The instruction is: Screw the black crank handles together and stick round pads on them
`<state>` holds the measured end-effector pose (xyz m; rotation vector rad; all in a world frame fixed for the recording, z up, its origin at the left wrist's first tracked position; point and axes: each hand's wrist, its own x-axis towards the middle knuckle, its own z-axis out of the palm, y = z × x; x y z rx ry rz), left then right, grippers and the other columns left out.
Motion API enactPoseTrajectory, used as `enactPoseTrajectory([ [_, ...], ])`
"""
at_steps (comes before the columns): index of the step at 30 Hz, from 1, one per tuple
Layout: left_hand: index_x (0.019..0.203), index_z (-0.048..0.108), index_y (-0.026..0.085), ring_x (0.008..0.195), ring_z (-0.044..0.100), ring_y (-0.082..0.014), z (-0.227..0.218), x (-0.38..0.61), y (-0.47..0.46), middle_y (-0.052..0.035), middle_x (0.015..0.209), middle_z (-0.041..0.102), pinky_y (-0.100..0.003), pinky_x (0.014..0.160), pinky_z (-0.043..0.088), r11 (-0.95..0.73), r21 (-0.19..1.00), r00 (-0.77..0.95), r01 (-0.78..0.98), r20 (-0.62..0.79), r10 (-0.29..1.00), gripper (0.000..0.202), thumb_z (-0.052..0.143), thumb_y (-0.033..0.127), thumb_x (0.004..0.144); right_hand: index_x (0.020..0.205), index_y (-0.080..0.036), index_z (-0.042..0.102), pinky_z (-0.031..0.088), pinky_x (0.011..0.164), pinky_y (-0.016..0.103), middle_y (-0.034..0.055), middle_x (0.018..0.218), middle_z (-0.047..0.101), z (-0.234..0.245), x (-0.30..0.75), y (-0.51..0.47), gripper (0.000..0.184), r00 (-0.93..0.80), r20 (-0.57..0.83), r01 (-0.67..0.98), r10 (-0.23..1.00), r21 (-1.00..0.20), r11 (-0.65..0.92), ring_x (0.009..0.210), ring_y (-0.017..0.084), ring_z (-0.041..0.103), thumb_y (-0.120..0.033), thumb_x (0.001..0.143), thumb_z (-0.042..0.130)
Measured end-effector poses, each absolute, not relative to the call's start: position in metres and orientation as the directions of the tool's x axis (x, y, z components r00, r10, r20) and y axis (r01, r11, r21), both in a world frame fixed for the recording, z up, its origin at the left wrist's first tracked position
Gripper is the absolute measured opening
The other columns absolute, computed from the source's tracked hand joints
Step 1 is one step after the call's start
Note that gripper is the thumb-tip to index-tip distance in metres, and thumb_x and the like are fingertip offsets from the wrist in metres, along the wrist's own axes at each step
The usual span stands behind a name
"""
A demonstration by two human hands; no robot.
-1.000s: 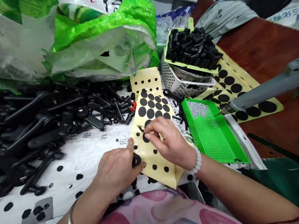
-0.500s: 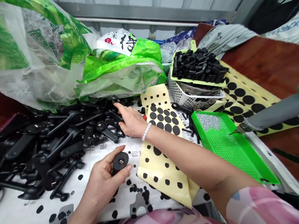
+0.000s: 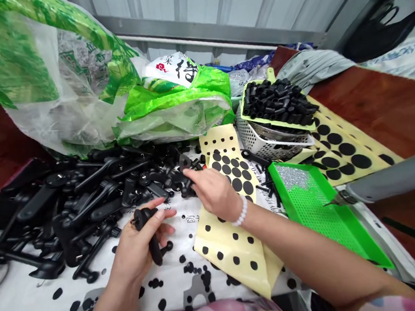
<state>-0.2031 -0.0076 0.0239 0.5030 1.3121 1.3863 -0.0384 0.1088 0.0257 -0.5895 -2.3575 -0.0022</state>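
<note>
My left hand (image 3: 135, 245) is closed around a black plastic arm (image 3: 155, 251) with a round knobbed end. The arm points down out of the grip, and the knob shows between thumb and palm. My right hand (image 3: 214, 191) pinches a small black plastic part (image 3: 184, 162) at its fingertips, above the right end of a pile of black plastic arms (image 3: 97, 195). Its exact shape is partly lost against the pile. Beneath my right hand lies a yellow backing sheet (image 3: 234, 243) of round black stickers.
On the right is a green perforated tray (image 3: 332, 226) of small silvery pieces, with a grey powered screwdriver (image 3: 389, 177) over it. Behind it, a white basket (image 3: 257, 138) supports a tray of black caps (image 3: 279, 102). Green-and-white plastic bags (image 3: 173, 105) line the back.
My right hand has drawn back from the pile, toward me and rightward, with a small black part in its fingers. My left hand has turned the arm so its disc face no longer shows.
</note>
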Motion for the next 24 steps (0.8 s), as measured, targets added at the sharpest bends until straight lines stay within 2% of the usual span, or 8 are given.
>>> enactPoseTrajectory([
  [2,0.119,0.053,0.014,0.061,0.067,-0.0178,0.027,-0.197,0.0,-0.0099,0.086,0.073,-0.021,0.044,0.05,0.226,0.834,-0.285,-0.503,-0.407,0.868,0.059,0.076,0.028,0.067,0.119,-0.003,0.051,0.047,0.064,0.034,0.0131,0.092,0.069,0.027,-0.026,0.091,0.033,-0.683,0.708,0.317,0.181,0.064,0.946,0.075,0.019,0.058,-0.007,0.087,0.042],
  [4,0.122,0.051,0.015,0.061,0.068,-0.0174,0.026,-0.191,0.005,-0.0081,0.081,0.074,-0.023,0.049,0.054,0.237,0.783,-0.256,-0.575,-0.447,0.857,0.059,0.075,0.021,0.068,0.116,-0.005,0.053,0.046,0.063,0.034,0.0121,0.091,0.069,0.028,-0.019,0.077,0.03,-0.722,0.691,0.232,0.029,0.202,0.952,0.075,0.018,0.057,-0.008,0.087,0.045],
  [8,0.116,0.054,0.014,0.06,0.067,-0.0156,0.019,-0.181,0.003,-0.0064,0.076,0.073,-0.02,0.05,0.052,0.325,0.704,-0.132,-0.632,-0.51,0.85,0.05,0.073,0.016,0.069,0.111,-0.011,0.058,0.046,0.065,0.034,0.0088,0.088,0.068,0.024,-0.013,0.063,0.026,-0.762,0.646,0.158,-0.048,0.257,0.953,0.074,0.017,0.058,-0.015,0.086,0.053],
  [11,0.12,0.052,0.015,0.066,0.069,-0.0198,0.019,-0.179,-0.002,-0.0073,0.078,0.074,-0.026,0.057,0.055,0.378,0.688,-0.065,-0.619,-0.525,0.849,0.056,0.073,0.016,0.068,0.109,-0.019,0.06,0.047,0.068,0.035,0.0056,0.085,0.068,0.022,-0.009,0.055,0.023,-0.8,0.599,0.105,-0.034,0.195,0.975,0.071,0.016,0.057,-0.02,0.087,0.051],
  [14,0.123,0.05,0.015,0.065,0.069,-0.0192,0.021,-0.179,-0.006,-0.0053,0.076,0.074,-0.028,0.062,0.056,0.364,0.726,-0.111,-0.584,-0.515,0.85,0.063,0.075,0.015,0.065,0.107,-0.021,0.059,0.048,0.078,0.036,0.0026,0.08,0.067,0.027,-0.003,0.044,0.023,-0.772,0.633,0.087,0.063,0.008,0.996,0.069,0.014,0.056,-0.017,0.086,0.053],
  [18,0.12,0.053,0.016,0.056,0.064,-0.0144,0.017,-0.178,-0.01,-0.0014,0.074,0.072,-0.022,0.053,0.051,0.326,0.814,-0.19,-0.48,-0.46,0.868,0.064,0.079,0.021,0.061,0.092,-0.021,0.059,0.046,0.085,0.039,0.0042,0.085,0.062,0.049,0.006,0.039,0.01,-0.556,0.639,0.207,0.531,-0.512,0.834,0.081,0.015,0.057,-0.015,0.084,0.056],
  [21,0.117,0.056,0.014,0.058,0.063,-0.0137,0.015,-0.176,-0.013,-0.0051,0.081,0.073,-0.019,0.048,0.046,0.319,0.867,-0.188,-0.382,-0.41,0.892,0.062,0.08,0.025,0.061,0.079,-0.02,0.058,0.047,0.081,0.034,0.005,0.089,0.058,0.065,0.01,0.049,0.003,-0.408,0.372,0.148,0.833,-0.874,0.463,0.089,0.016,0.057,-0.02,0.082,0.057],
  [24,0.117,0.056,0.014,0.064,0.064,-0.017,0.015,-0.175,-0.015,-0.0068,0.082,0.073,-0.021,0.05,0.046,0.327,0.898,-0.156,-0.295,-0.383,0.91,0.061,0.079,0.029,0.062,0.075,-0.017,0.058,0.045,0.079,0.031,0.0043,0.091,0.061,0.073,0.011,0.06,0.008,-0.478,-0.037,0.064,0.878,-0.998,-0.008,0.083,0.013,0.056,-0.024,0.078,0.06],
])
